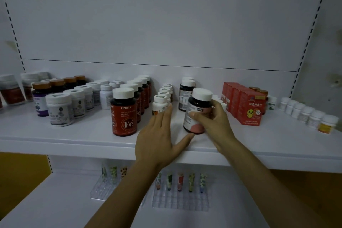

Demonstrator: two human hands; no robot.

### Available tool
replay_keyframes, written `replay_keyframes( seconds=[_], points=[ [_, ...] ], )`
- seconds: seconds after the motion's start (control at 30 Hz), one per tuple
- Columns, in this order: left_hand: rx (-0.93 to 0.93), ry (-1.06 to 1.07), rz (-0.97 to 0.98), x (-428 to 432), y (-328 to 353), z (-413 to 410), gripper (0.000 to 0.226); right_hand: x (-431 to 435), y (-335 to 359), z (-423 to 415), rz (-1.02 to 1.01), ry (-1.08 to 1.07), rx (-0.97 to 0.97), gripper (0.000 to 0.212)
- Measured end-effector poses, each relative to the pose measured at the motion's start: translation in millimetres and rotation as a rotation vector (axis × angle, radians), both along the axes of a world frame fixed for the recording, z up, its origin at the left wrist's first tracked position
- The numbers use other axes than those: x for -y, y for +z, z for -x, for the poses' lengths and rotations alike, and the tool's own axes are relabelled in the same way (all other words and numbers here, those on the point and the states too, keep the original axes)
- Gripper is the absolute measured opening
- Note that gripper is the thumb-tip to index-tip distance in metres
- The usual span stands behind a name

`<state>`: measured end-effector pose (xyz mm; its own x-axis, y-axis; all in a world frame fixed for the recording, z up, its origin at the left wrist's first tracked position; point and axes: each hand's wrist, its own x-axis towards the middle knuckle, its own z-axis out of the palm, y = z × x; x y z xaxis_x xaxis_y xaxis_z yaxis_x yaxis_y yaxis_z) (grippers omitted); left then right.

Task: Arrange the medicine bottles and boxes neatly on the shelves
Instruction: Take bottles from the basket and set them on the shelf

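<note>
My right hand [212, 122] is shut on a dark bottle with a white cap and pink label [198, 111], tilted just above the white shelf [74, 135]. My left hand [159, 135] lies flat and open on the shelf, fingertips touching a small white bottle [160, 103] at the front of a short row. To the left stands a row of red Fe bottles [125, 113]. Behind the held bottle is another dark bottle [186, 96]. Red boxes [248, 107] stand to the right.
Rows of white and dark bottles [59, 109] fill the shelf's left part. Small white bottles [311, 116] line up at the far right. On the lower shelf, clear racks hold patterned tubes [180, 181]. The shelf's back panel [166, 24] is bare.
</note>
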<state>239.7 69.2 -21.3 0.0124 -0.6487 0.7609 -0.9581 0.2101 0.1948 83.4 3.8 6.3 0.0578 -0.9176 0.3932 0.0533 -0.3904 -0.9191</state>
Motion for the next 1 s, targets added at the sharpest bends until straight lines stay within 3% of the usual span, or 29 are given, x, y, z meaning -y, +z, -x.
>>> replay_keyframes(
  seconds=[0.33,0.5,0.57,0.67,0.73,0.83,0.93,1.0],
  points=[
    [0.102,0.054,-0.156,3,0,-1,0.094,32,19,-26,-0.006,-0.189,-0.44,0.071],
    [0.149,0.084,-0.201,3,4,-2,0.085,40,32,-23,-0.053,-0.129,-0.536,0.084],
    [0.14,0.074,-0.22,3,6,-2,0.083,40,44,-18,-0.031,-0.172,-0.47,0.09],
    [0.15,0.08,-0.247,0,3,-1,0.081,59,72,-11,0.057,-0.311,-0.375,0.071],
    [0.14,0.077,-0.249,0,6,0,0.08,83,96,-12,0.032,-0.321,-0.539,0.057],
    [0.063,0.061,-0.302,-1,10,-1,0.076,112,117,-26,-0.048,-0.265,-0.846,0.058],
    [-0.206,-0.066,-0.438,1,17,-10,0.07,123,121,-39,-0.134,-0.223,-1.035,0.068],
    [-0.336,-0.142,-0.494,1,20,-15,0.067,126,121,-42,-0.161,-0.211,-1.111,0.061]
  ],
)
